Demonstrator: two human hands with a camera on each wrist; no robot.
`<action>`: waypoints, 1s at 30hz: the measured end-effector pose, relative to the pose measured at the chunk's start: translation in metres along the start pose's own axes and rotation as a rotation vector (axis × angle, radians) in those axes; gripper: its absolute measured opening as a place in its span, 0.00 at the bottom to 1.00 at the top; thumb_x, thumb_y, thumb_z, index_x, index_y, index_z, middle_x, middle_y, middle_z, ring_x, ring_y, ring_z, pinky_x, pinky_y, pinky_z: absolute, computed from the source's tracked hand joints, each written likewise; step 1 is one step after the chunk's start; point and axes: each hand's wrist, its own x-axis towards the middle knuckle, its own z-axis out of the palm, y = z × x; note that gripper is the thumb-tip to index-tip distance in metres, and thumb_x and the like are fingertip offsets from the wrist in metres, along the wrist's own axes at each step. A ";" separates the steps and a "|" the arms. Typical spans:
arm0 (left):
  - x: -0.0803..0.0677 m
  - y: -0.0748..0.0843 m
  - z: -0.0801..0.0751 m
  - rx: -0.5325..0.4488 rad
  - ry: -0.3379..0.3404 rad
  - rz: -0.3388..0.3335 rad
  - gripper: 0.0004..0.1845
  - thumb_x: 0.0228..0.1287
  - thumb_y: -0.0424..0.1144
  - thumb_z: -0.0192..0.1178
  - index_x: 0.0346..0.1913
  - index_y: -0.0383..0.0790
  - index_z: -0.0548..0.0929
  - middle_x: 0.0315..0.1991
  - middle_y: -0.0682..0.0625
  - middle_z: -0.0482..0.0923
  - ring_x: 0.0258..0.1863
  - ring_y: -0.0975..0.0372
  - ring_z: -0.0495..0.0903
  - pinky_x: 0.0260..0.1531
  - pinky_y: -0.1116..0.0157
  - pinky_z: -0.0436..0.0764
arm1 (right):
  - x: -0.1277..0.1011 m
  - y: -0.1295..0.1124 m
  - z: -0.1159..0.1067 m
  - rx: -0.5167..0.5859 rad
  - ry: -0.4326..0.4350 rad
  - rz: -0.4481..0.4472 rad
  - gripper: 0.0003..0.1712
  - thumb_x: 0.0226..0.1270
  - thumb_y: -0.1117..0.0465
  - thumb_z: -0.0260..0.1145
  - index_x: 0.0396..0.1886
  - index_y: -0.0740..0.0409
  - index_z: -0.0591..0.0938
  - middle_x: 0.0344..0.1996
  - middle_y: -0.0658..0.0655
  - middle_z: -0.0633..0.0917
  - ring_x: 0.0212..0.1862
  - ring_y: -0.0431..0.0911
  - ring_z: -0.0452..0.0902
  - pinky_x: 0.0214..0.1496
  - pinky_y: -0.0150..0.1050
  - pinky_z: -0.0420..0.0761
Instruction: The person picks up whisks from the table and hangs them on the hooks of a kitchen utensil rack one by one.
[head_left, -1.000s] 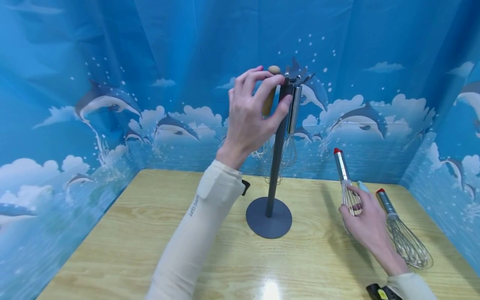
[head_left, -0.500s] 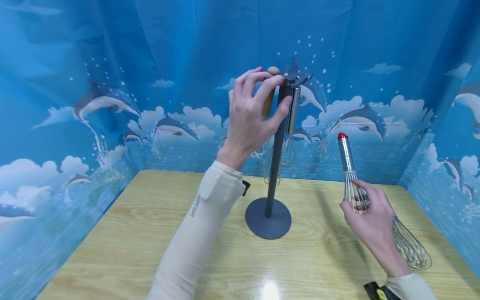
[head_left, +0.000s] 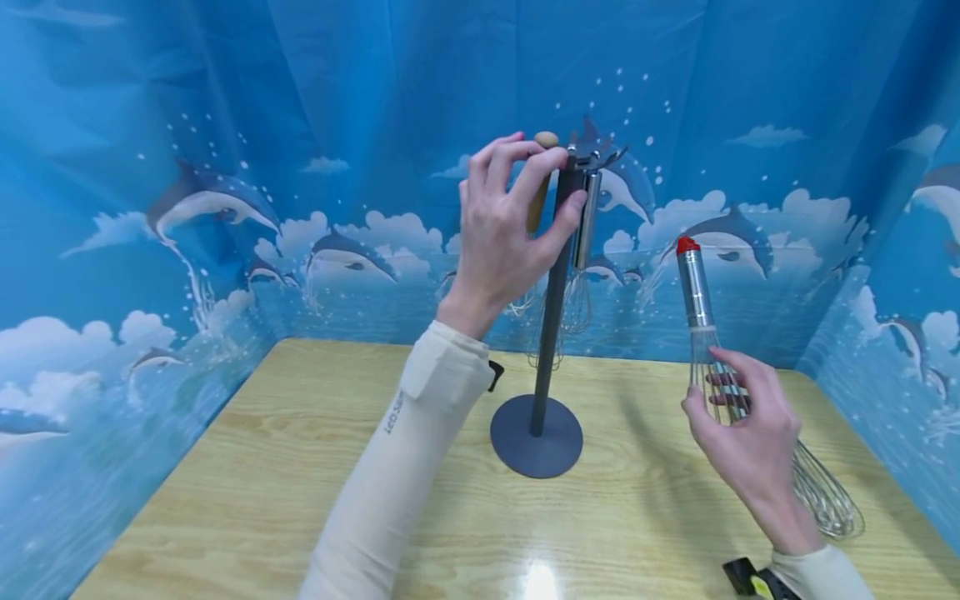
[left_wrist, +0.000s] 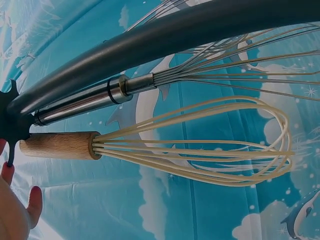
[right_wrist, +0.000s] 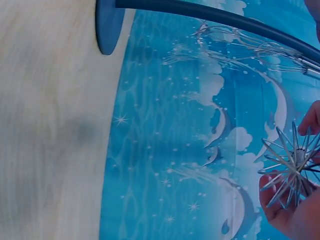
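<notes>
My left hand point(head_left: 501, 212) holds the top of a dark utensil stand point(head_left: 552, 325), its fingers bent over the hook ring and the thumb at the pole. From the hooks hang a whisk with a wooden handle point(left_wrist: 60, 146) and pale wires, and metal whisks, one with a steel handle point(left_wrist: 80, 102). To the right of the stand, my right hand point(head_left: 761, 437) grips another whisk point(head_left: 695, 292) by its wires, above the table. This whisk's shiny handle points up, tipped in red. The right wrist view looks onto its wire loops point(right_wrist: 290, 167) end-on.
A large wire whisk point(head_left: 828, 496) lies on the wooden table point(head_left: 300, 467) at the right, partly hidden behind my right forearm. The stand's round base point(head_left: 517, 450) rests mid-table. A blue dolphin-print curtain point(head_left: 405, 100) encloses the back and sides.
My right hand has raised the red-tipped whisk, moving slightly right, and its handle top now stands higher beside the stand. My left hand stays at the stand's top.
</notes>
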 end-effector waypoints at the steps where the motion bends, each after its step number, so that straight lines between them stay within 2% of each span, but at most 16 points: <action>1: 0.000 0.000 0.000 0.002 0.003 0.001 0.20 0.72 0.51 0.60 0.59 0.43 0.83 0.60 0.44 0.77 0.71 0.50 0.65 0.68 0.54 0.66 | 0.001 -0.001 0.000 0.007 0.007 -0.015 0.30 0.52 0.73 0.69 0.59 0.65 0.83 0.49 0.66 0.83 0.39 0.22 0.74 0.38 0.12 0.71; 6: 0.000 -0.001 0.001 0.004 0.012 0.001 0.21 0.72 0.51 0.61 0.59 0.43 0.83 0.60 0.43 0.77 0.71 0.49 0.66 0.69 0.54 0.65 | 0.006 -0.009 0.000 0.029 0.050 -0.078 0.30 0.52 0.71 0.69 0.59 0.64 0.84 0.51 0.68 0.84 0.42 0.22 0.75 0.41 0.13 0.70; 15: 0.001 -0.001 0.002 0.000 0.008 -0.006 0.20 0.72 0.51 0.60 0.59 0.43 0.83 0.60 0.43 0.77 0.71 0.49 0.65 0.69 0.54 0.65 | 0.017 -0.023 0.000 0.065 0.065 -0.158 0.28 0.53 0.67 0.67 0.58 0.67 0.84 0.53 0.70 0.84 0.46 0.21 0.75 0.44 0.13 0.71; 30: 0.001 -0.001 0.003 -0.015 0.031 0.003 0.20 0.73 0.50 0.60 0.58 0.42 0.83 0.59 0.43 0.77 0.70 0.49 0.66 0.70 0.54 0.64 | 0.033 -0.045 0.003 0.204 0.078 -0.196 0.27 0.54 0.71 0.68 0.56 0.72 0.83 0.54 0.73 0.83 0.46 0.29 0.82 0.49 0.17 0.77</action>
